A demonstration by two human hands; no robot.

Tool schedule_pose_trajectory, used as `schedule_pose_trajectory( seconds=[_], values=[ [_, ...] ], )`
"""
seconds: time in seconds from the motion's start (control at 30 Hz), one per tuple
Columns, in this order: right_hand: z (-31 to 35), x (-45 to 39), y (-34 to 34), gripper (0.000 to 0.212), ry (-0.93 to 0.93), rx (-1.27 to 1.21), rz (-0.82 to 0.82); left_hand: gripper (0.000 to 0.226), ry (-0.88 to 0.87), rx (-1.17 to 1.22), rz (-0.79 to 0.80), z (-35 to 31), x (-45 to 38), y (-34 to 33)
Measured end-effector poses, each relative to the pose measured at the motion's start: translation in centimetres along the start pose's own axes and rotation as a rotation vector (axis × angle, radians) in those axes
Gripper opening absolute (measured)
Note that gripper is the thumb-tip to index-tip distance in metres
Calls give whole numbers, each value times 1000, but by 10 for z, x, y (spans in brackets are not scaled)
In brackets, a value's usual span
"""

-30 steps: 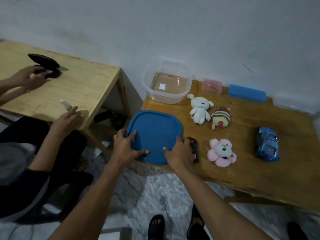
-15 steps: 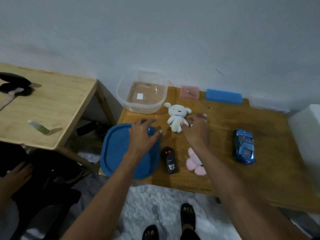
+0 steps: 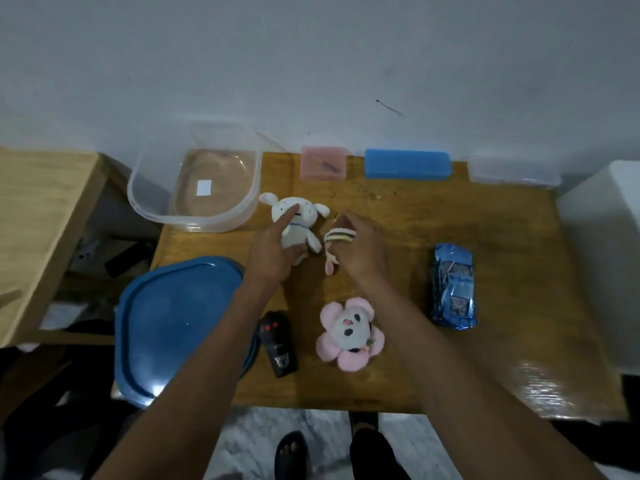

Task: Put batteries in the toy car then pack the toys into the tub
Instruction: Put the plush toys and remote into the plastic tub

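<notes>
My left hand (image 3: 273, 251) grips the white plush rabbit (image 3: 298, 223) at mid table, index finger laid over its head. Beside it, my right hand (image 3: 360, 247) curls round the striped bee plush (image 3: 340, 235), mostly hiding it. The clear empty tub (image 3: 145, 206) stands at the back left corner, just left of the rabbit. Its blue lid (image 3: 166, 323) lies at the front left, overhanging the table edge. A pink flower plush (image 3: 349, 334) and a black remote (image 3: 278, 344) lie near the front. The blue toy car (image 3: 453, 285) rests to the right.
A pink box (image 3: 323, 163), a blue box (image 3: 407, 163) and a clear container (image 3: 512, 171) line the wall. A lighter wooden table (image 3: 38, 216) stands to the left, a white object (image 3: 606, 209) to the right. My feet (image 3: 294, 455) are below the front edge.
Both hands left the blue lid and reached forward. The left hand took hold of the white rabbit; the right hand closed on the bee plush. The view swung right, dropping the other person out.
</notes>
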State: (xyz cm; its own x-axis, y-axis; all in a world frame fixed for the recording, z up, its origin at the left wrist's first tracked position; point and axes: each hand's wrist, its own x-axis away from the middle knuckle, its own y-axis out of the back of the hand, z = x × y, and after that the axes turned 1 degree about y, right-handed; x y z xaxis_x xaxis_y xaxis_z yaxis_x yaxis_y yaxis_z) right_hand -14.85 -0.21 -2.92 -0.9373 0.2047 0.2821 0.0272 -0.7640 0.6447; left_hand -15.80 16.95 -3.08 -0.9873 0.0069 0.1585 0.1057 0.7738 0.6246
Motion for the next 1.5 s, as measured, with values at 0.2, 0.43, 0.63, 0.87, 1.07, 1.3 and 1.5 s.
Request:
schedule_pose_trajectory(
  seconds=[0.2, 0.43, 0.63, 0.87, 1.07, 1.3, 1.5],
  values=[
    [2, -6, 19, 64, 67, -72, -45, 69, -43, 118, -49, -21, -8, -9],
    [80, -22, 69, 77, 312, -142, -134, 66, -171, 255, -243, -74, -36, 46],
    [155, -37, 30, 76, 378, -169, -43, 67, -140, 163, -356, -48, -57, 122],
    [201, -46, -57, 73, 339, -157, 135, 67, 40, 76, -317, 29, -82, 171],
    [202, -71, -107, 69, 286, -98, 97, 72, 137, 142, -262, 67, -119, 176],
    [197, -97, -135, 51, 285, 73, 121, 70, 209, -3, -197, 87, -152, 162],
    [211, -83, -122, 58, 273, 89, 105, 62, 178, -163, -171, 72, -136, 169]
  ],
)
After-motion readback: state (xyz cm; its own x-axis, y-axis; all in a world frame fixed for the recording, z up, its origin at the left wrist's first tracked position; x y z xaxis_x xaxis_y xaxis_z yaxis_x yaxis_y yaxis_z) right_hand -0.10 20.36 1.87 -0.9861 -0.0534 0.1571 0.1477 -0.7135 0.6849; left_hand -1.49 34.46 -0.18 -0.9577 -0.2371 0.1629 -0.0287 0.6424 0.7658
